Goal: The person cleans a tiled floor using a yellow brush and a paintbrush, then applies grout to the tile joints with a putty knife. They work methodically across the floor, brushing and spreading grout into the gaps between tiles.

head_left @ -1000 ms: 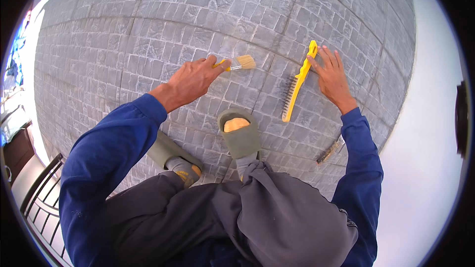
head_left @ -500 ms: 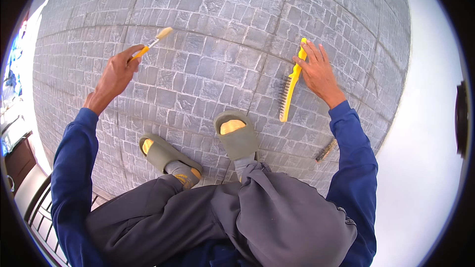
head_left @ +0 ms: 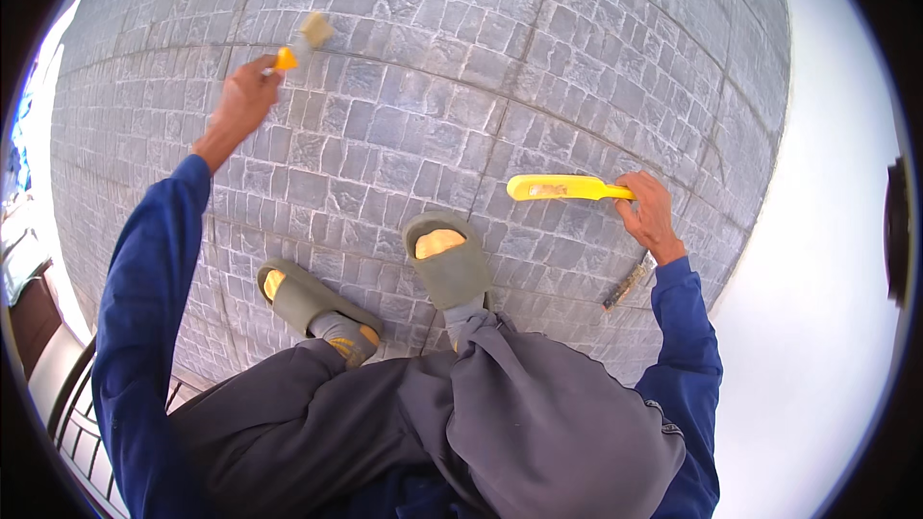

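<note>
My left hand (head_left: 246,96) is closed round the yellow handle of a paintbrush (head_left: 314,30), whose pale bristles point away from me over the floor at the upper left. Motion blurs the brush a little. Over on the right, my right hand (head_left: 650,215) grips the handle end of a yellow wire brush (head_left: 553,187). That brush lies crosswise, its head reaching left and its smooth back facing up, so its wire bristles are hidden. Below my right wrist lies a narrow object with a dark, speckled strip (head_left: 627,285) on the floor, partly covered by my arm.
Grey stone-patterned paving (head_left: 385,135) spreads out in front of me. My feet rest on it in olive slide sandals (head_left: 450,274). A white wall (head_left: 817,231) runs along the right side. Dark metal bars (head_left: 77,423) curve at the lower left.
My right hand has moved nearer and turned the wire brush from lengthwise to crosswise, back up, closing on its handle. My left hand has carried the paintbrush farther forward and turned it.
</note>
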### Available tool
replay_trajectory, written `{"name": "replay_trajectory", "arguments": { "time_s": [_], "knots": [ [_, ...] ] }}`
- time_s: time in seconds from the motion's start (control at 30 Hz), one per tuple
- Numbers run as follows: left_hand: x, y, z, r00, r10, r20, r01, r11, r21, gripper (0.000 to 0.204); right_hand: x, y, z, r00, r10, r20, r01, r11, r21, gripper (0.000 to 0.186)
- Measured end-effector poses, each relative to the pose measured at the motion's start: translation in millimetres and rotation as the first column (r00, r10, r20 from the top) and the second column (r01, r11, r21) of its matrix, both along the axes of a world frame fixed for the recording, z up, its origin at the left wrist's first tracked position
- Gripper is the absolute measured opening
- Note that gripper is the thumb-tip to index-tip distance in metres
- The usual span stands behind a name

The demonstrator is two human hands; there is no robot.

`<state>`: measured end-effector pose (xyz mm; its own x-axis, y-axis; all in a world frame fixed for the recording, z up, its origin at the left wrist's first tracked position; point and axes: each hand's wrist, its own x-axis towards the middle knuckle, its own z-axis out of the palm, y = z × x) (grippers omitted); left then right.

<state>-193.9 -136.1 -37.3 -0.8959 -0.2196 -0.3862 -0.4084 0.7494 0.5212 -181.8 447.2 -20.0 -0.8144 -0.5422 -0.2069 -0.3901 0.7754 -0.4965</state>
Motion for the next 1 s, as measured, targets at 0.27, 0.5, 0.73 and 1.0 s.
{"name": "replay_trajectory", "arguments": {
  "time_s": [0.27, 0.5, 0.73, 1.0],
  "knots": [
    [46, -114, 52, 0.968, 0.252, 0.020, -0.249, 0.964, -0.098, 0.041, 75, -17, 20, 0.876, -0.366, 0.315, 0.391, 0.920, -0.019, 0.028],
    [94, -144, 46, 0.987, 0.157, 0.025, -0.149, 0.969, -0.197, 0.041, 163, -76, 15, 0.650, -0.510, 0.564, 0.628, 0.778, -0.021, 0.024],
    [100, -153, 59, 0.982, 0.190, -0.015, -0.189, 0.965, -0.180, 0.039, 157, -106, 0, 0.499, -0.590, 0.635, 0.847, 0.486, -0.214, 0.029],
    [81, -66, 86, 0.993, 0.028, -0.113, -0.055, 0.968, -0.246, 0.042, 156, -94, -16, 0.569, -0.725, 0.387, 0.821, 0.523, -0.227, 0.028]
  ]
}}
